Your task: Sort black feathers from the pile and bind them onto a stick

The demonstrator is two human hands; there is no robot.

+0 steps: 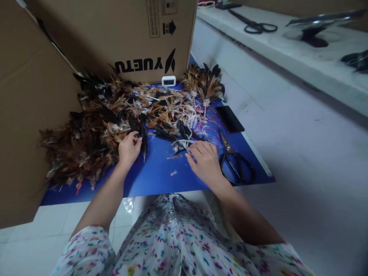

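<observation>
My left hand point(129, 149) is at the right edge of a large pile of brown and black feathers point(83, 145). Its thumb and forefinger are pinched at a long black feather point(144, 134), whose quill end points toward me. On the blue tabletop point(161, 168), my right hand point(204, 159) lies palm down with fingers loosely stretched. Its fingertips touch or hover over white plastic strips point(185, 142); exact contact is hidden. Beyond them lie a few black feathers point(166, 132) and a scatter of tan feathers point(163, 111). Black-handled scissors point(237, 166) rest just right of that hand.
A black phone point(230, 119) lies near the right table edge, by tangled red string point(214, 120). A small white digital display point(168, 81) stands before a cardboard box point(138, 38). Bundled feathers point(202, 82) sit at back right. Another pair of scissors point(254, 26) lies on the ledge point(276, 42).
</observation>
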